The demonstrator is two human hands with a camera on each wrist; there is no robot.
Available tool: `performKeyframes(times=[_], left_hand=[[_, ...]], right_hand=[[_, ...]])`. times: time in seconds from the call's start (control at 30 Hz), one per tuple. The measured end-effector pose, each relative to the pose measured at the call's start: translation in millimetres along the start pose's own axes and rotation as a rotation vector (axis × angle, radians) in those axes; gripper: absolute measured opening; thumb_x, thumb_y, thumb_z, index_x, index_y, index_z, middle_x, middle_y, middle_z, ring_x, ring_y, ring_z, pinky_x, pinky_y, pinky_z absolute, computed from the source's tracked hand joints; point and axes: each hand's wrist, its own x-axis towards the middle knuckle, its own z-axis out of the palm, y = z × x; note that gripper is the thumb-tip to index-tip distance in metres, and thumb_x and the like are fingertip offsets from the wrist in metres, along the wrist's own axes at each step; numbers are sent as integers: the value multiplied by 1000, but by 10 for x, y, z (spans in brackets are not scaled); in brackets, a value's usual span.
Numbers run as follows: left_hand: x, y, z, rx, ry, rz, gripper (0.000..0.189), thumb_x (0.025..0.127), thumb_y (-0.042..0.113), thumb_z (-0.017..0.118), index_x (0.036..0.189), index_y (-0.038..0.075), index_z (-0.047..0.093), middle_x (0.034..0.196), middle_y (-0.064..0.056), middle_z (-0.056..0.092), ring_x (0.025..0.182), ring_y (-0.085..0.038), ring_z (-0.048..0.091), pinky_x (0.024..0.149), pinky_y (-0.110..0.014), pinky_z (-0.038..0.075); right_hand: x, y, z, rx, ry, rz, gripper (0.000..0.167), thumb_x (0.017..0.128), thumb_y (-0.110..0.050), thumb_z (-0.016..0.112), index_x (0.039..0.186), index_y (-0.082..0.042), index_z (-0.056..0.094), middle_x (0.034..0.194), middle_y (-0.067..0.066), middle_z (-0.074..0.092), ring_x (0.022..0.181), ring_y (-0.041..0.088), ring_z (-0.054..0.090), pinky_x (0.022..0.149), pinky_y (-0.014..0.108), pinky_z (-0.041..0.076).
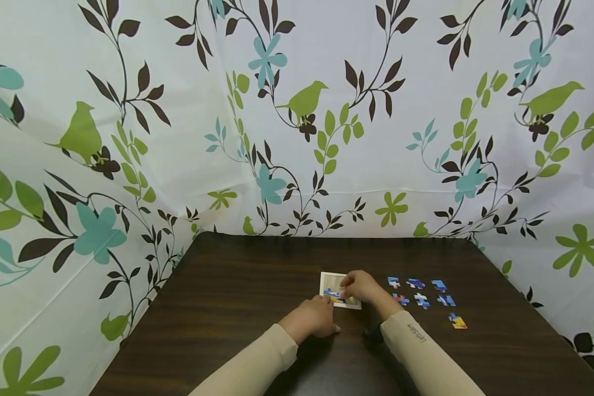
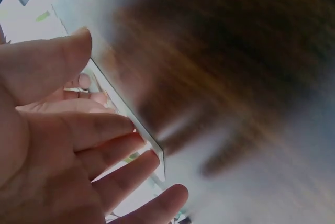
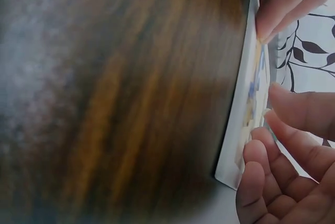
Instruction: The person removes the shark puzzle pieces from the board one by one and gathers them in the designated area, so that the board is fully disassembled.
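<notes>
A small light wooden puzzle tray [image 1: 340, 306] lies on the dark table, with blue and yellow puzzle pieces [image 1: 333, 295] at its near left inside. My left hand [image 1: 313, 317] rests at the tray's near left edge, fingertips against the rim and thumb held apart, as the left wrist view shows. Over the tray's right half, my right hand [image 1: 363, 287] reaches in with bent fingers. Its thumb [image 3: 298, 110] and forefinger come close together at a puzzle piece, mostly hidden by the fingers. The other right fingers [image 3: 256, 174] curl beside the rim.
Right of the tray, several loose jigsaw pieces lie in rows, among them a blue and white piece [image 1: 422, 300] and a yellow one [image 1: 458, 321] nearest the front. Behind the dark table [image 1: 237, 286] hangs a curtain [image 1: 297, 148] printed with leaves and birds.
</notes>
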Motion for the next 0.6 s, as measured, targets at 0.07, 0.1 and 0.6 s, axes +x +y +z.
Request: performKeyframes(times=[0.07, 0.1, 0.6], left_hand=[[-3, -17, -12, -20, -3, 5, 68, 90, 51, 67, 143, 11, 52, 147, 0, 50, 135, -19, 48, 103, -43, 49], [-5, -23, -17, -30, -4, 7, 67, 90, 50, 68, 143, 11, 53, 147, 1, 50, 135, -19, 48, 103, -44, 48], [-41, -17, -38, 9, -72, 3, 75, 91, 51, 66, 151, 13, 42, 159, 1, 37, 146, -19, 37, 109, -45, 44]], right_hand=[[-7, 2, 7, -4, 4, 8, 22, 74, -3, 80, 95, -1, 72, 91, 5, 70, 82, 18, 62, 73, 32, 53], [-12, 3, 9, -7, 4, 5, 22, 75, -3, 80, 95, 0, 72, 91, 5, 70, 82, 18, 62, 73, 32, 53], [-68, -16, 88, -49, 11, 11, 16, 78, -9, 79, 92, -4, 71, 88, 4, 68, 78, 18, 60, 69, 33, 52]])
